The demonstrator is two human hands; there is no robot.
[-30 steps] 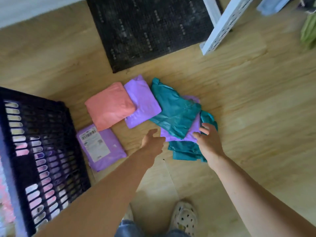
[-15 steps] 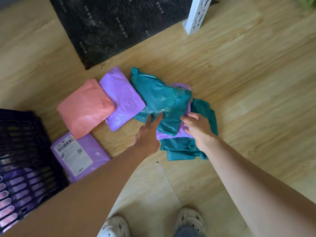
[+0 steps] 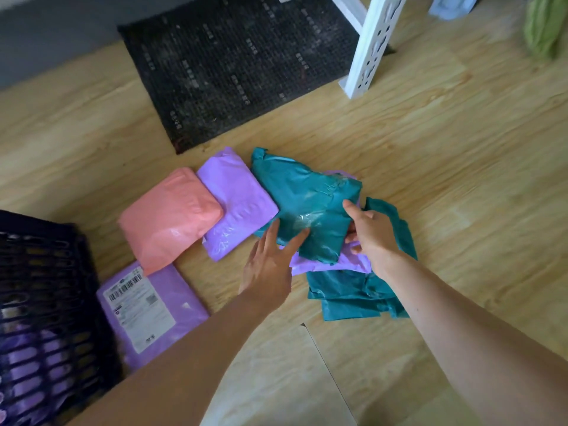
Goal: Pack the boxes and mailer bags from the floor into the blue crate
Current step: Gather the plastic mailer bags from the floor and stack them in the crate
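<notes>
Mailer bags lie on the wood floor: a pink bag (image 3: 169,216), a purple bag (image 3: 236,201), a purple bag with a white shipping label (image 3: 147,309), and a pile with a teal bag (image 3: 304,195) on top, a purple bag (image 3: 332,262) under it and another teal bag (image 3: 353,296) at the bottom. My right hand (image 3: 372,235) grips the top teal bag's right edge, thumb on top. My left hand (image 3: 270,265) lies spread, fingertips on that bag's near-left edge. The dark blue crate (image 3: 46,302) stands at the left with purple bags inside.
A black mat (image 3: 233,63) lies at the back. A white perforated shelf leg (image 3: 372,47) stands on the floor at the back right. Something green (image 3: 544,26) hangs at the top right corner. A pale floor panel (image 3: 276,379) lies near my feet.
Both hands moved forward onto the top teal bag. My right hand shifted from the purple bag's edge to grip the teal bag. The camera view swung.
</notes>
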